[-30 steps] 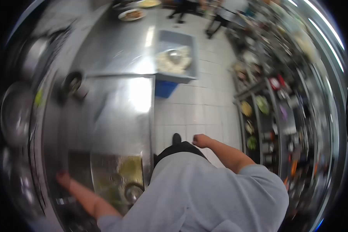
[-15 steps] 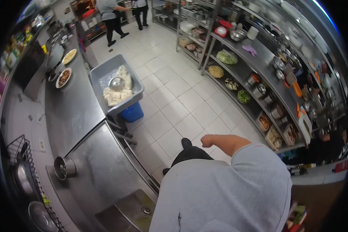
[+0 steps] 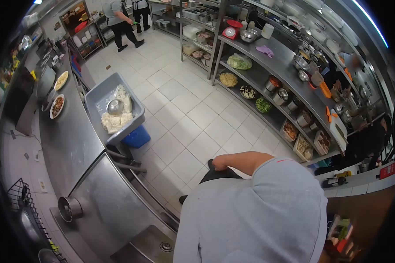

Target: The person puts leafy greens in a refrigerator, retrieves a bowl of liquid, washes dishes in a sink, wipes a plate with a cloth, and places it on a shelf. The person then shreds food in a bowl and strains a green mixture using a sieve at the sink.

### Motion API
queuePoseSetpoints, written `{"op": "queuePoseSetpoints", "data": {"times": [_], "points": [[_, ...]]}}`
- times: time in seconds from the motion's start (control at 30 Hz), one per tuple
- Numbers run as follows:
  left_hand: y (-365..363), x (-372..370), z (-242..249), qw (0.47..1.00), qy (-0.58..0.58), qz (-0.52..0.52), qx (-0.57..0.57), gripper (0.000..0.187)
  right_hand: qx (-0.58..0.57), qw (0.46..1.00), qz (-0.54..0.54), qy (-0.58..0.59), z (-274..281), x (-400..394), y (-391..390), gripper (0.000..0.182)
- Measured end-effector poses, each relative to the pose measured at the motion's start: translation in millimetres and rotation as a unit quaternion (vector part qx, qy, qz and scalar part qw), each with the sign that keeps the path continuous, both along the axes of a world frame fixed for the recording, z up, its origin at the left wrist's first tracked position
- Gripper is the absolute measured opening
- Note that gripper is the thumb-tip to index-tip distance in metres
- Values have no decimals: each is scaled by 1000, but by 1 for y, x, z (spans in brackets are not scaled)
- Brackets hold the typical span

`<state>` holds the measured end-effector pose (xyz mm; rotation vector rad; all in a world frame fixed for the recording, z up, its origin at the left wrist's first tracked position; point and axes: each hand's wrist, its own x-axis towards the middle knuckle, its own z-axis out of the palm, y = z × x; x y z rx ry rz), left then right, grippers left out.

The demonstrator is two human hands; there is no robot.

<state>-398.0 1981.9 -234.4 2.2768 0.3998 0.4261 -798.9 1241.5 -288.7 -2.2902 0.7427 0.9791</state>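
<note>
My right hand hangs in front of my grey-shirted torso, above my dark trousers and shoe. Its fingers look curled in, and nothing shows sticking out of them. It touches no counter or vessel, with tiled floor beyond it. My left hand is out of sight. Ahead on the left, a grey plastic tub holds a pale, lumpy mass and a metal bowl. A blue bin stands below the tub. On the steel counter are an oval dish of brown food and a dish of yellowish food.
A sink and a metal pot lie to the left. Along the right runs a steel shelf unit with vegetables, containers and a red scale. Two people stand at the back; another person in black is at right.
The view has shifted, so the tub and counter sit further left in it. My right hand has moved left and slightly down, closer to my trousers. A person at the back now shows a green object in hand.
</note>
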Motion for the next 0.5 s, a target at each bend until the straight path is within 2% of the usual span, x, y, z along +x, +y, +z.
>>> {"op": "queuePoseSetpoints", "data": {"times": [0.1, 0.17, 0.23, 0.27, 0.33, 0.37, 0.43, 0.5], "points": [[-56, -14, 4, 998, 5, -56, -38, 41, 27, 1000, 10, -4, -2, 13, -12, 38], [-133, 1, -37, 991, -103, 7, 84, 44, 27, 999, 12, -40, 4, 18, -31, 36], [-209, -28, -29, 972, -54, -107, 200, 66, 21, 997, -6, -74, 8, 14, -56, 35], [-272, -49, -6, 970, -66, -113, 206, 66, 17, 993, -32, -113, 6, 2, -81, 34], [-359, -68, 27, 949, 143, 26, 280, 90, 22, 992, -56, -115, -25, -18, -114, 34], [-378, -63, 30, 950, 135, 16, 283, 90, 22, 992, -72, -106, -35, -32, -132, 34], [-413, -58, 36, 947, 167, 8, 275, 103, 18, 990, -109, -87, -51, -67, -166, 35], [-463, -66, 39, 948, 135, -29, 285, 100, 15, 987, -148, -64, -60, -106, -194, 36]]}}
